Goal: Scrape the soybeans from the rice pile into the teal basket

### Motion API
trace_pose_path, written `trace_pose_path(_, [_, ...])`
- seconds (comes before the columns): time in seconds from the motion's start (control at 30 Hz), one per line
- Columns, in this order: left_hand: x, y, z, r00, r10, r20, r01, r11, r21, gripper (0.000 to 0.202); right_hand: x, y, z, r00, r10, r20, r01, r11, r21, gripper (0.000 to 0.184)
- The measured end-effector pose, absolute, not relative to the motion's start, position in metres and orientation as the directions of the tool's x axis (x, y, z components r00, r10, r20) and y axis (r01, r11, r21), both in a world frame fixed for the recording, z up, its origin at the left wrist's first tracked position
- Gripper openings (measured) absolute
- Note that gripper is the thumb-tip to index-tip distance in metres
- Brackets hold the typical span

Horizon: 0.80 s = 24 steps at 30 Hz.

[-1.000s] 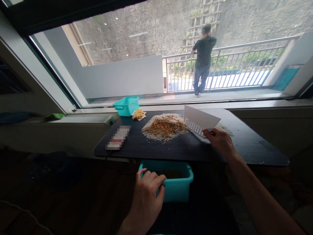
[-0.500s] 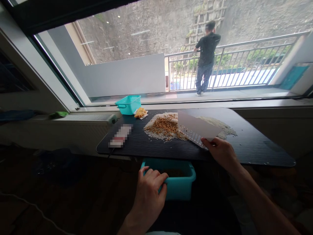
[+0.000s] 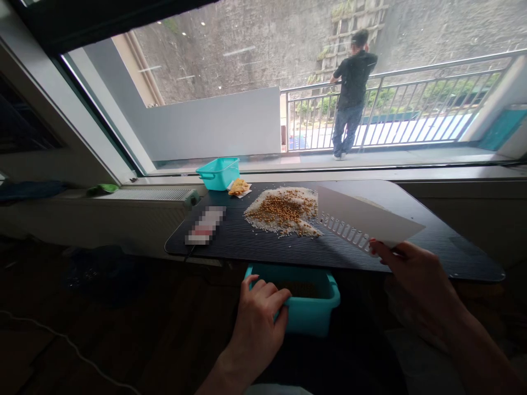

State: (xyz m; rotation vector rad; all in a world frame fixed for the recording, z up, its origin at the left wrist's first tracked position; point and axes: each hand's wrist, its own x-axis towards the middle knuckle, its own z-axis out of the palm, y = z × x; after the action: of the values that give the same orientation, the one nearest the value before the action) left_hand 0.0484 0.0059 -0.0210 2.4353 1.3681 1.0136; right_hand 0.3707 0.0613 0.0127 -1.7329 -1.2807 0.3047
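Observation:
My left hand is closed over the near left rim of a teal plastic bin just below the table's front edge; some dark, grainy stuff lies inside it. In my right hand is a thin white sheet with a row of slots along one edge, pinched at its lower side and held tilted over the table. Left of the sheet spreads a heap of white rice-like grains with round yellow-brown beans on top. The sheet hides most of a second pale pile behind it.
On the black table stand a second teal bin and a crumpled yellow item on white paper at the back left. A blurred flat object with a cable lies at the left. Behind the window, a person leans on a railing.
My right hand has carried the slotted sheet rightward, away from the heap, uncovering its right side. My left hand still grips the bin; the view has shifted slightly.

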Motion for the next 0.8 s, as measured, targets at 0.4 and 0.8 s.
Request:
trace_pose_path(0.4, [0.049,0.006,-0.022,0.355,0.802,0.48,0.691,-0.571,0.443,0.031,0.358,0.043,0.022,0.452,0.86,0.237,0.552,-0.061,-0.831,0.041])
trace_pose_path(0.8, [0.049,0.006,-0.023,0.356,0.809,0.467,0.689,-0.565,0.454,0.032,0.355,0.045,0.018,0.44,0.867,0.235,0.533,-0.042,-0.845,0.042])
